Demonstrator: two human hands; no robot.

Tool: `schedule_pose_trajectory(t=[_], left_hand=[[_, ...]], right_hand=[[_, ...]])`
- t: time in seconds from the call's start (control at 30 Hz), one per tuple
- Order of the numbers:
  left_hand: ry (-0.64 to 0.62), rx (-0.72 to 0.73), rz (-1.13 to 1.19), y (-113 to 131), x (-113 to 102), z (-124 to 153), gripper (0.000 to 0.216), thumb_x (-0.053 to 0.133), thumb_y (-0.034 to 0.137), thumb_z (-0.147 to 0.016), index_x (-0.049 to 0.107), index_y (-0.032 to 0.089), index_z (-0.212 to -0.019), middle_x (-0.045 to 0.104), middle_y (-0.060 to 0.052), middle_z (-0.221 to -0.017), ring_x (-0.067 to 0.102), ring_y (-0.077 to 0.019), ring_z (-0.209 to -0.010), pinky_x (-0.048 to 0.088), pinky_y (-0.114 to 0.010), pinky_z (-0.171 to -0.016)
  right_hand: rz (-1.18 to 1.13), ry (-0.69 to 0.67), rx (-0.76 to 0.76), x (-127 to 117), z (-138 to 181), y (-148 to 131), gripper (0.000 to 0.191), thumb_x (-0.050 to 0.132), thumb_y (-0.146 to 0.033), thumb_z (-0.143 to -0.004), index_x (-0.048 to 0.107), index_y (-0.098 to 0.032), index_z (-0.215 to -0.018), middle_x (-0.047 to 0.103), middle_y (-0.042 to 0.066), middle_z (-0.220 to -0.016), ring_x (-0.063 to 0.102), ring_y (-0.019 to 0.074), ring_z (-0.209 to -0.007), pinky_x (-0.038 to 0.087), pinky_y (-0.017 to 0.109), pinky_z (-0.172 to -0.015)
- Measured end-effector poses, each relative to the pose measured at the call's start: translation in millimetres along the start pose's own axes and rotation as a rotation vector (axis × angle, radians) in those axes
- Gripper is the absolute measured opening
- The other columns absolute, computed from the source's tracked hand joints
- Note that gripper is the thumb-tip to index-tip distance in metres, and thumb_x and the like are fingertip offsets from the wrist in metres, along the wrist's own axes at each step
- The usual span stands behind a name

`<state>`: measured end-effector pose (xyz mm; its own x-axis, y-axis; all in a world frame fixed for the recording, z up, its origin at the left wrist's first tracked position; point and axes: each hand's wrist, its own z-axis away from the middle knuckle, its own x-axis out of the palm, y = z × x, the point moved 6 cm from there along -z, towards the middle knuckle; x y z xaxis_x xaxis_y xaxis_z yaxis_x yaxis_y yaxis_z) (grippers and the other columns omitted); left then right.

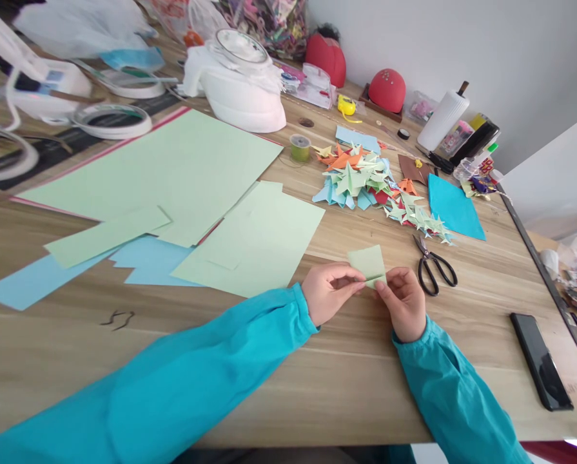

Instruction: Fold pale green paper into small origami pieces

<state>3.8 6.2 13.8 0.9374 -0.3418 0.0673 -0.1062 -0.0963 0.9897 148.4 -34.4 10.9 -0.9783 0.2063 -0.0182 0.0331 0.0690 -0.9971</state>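
A small light-green paper piece (pixel 368 263) lies folded on the wooden table (pixel 317 374), and both hands pinch its near edge. My left hand (pixel 327 291) grips the paper's lower left side with thumb and fingers. My right hand (pixel 403 301) pinches the lower right corner. Both arms wear teal sleeves. Black scissors (pixel 433 264) lie just right of my right hand.
Large light-green sheets (pixel 182 167) and blue sheets (pixel 147 261) cover the left half. A pile of folded paper shapes (pixel 365 180) and a blue sheet (pixel 453 207) sit beyond the hands. A black phone (pixel 540 368) lies at right. A white appliance (pixel 240 84), tape rolls and clutter line the back.
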Motion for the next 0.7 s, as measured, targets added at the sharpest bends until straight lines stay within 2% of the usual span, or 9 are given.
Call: schedule_pose_trajectory(t=[0.1,0.23,0.3,0.43,0.5,0.63,0.7], left_hand=[[-0.007,0.036,-0.008,0.9,-0.2,0.2,0.006,0.064,0.019,-0.07,0.066,0.014,-0.068,0.063,-0.002,-0.065,0.06,-0.0111,-0.056,0.052,-0.021,-0.056],[-0.02,-0.009,0.026,-1.8,0.2,-0.1,0.011,0.065,0.023,-0.07,0.067,0.014,-0.076,0.066,-0.003,-0.073,0.061,-0.0117,-0.058,0.054,-0.023,-0.057],[-0.025,-0.052,0.072,-3.6,1.3,-0.3,0.022,0.067,0.026,-0.069,0.066,0.014,-0.088,0.067,-0.005,-0.081,0.062,-0.0127,-0.061,0.055,-0.025,-0.059],[0.028,-0.162,0.261,-8.8,0.9,-1.6,0.049,0.071,0.031,-0.065,0.051,0.016,-0.107,0.066,-0.005,-0.088,0.064,-0.0148,-0.065,0.054,-0.026,-0.054],[0.015,-0.22,0.287,-11.0,2.2,-2.2,0.047,0.073,0.033,-0.063,0.051,0.015,-0.101,0.065,-0.004,-0.082,0.064,-0.0145,-0.061,0.052,-0.025,-0.051],[-0.15,-0.271,0.158,-10.8,9.4,-1.9,0.03,0.069,0.04,-0.066,0.061,0.012,-0.076,0.063,-0.003,-0.067,0.057,-0.0109,-0.053,0.047,-0.022,-0.047],[-0.176,-0.277,0.114,-11.0,9.7,-1.3,0.029,0.065,0.041,-0.069,0.062,0.012,-0.069,0.062,-0.002,-0.062,0.055,-0.0098,-0.049,0.045,-0.021,-0.045]], right_hand=[[0.02,-0.038,0.045,1.6,-1.0,2.9,0.027,0.069,-0.032,-0.072,0.057,-0.021,-0.093,0.067,0.0,-0.072,0.06,0.0125,-0.057,0.049,0.026,-0.055],[0.107,-0.054,0.04,1.7,-1.7,-0.4,0.016,0.068,-0.033,-0.072,0.064,-0.018,-0.077,0.068,0.001,-0.067,0.059,0.0121,-0.055,0.048,0.026,-0.055],[0.112,-0.03,0.044,0.3,-1.8,-1.2,0.016,0.069,-0.033,-0.071,0.065,-0.018,-0.075,0.067,0.0,-0.064,0.059,0.0122,-0.053,0.048,0.026,-0.054],[0.092,0.019,0.059,-2.4,-2.3,0.5,0.018,0.071,-0.034,-0.068,0.065,-0.018,-0.073,0.067,0.0,-0.062,0.059,0.0126,-0.052,0.049,0.026,-0.053],[0.063,0.039,0.074,-3.5,-2.7,2.1,0.019,0.073,-0.034,-0.066,0.065,-0.018,-0.073,0.068,0.0,-0.065,0.059,0.0125,-0.052,0.049,0.026,-0.052],[0.027,0.027,0.089,-2.0,-2.8,2.1,0.018,0.073,-0.033,-0.066,0.065,-0.018,-0.072,0.067,-0.001,-0.063,0.059,0.0112,-0.051,0.05,0.025,-0.052],[0.02,0.01,0.091,-0.2,-2.7,0.9,0.018,0.073,-0.033,-0.066,0.065,-0.018,-0.072,0.067,-0.001,-0.064,0.059,0.0108,-0.052,0.049,0.024,-0.052]])
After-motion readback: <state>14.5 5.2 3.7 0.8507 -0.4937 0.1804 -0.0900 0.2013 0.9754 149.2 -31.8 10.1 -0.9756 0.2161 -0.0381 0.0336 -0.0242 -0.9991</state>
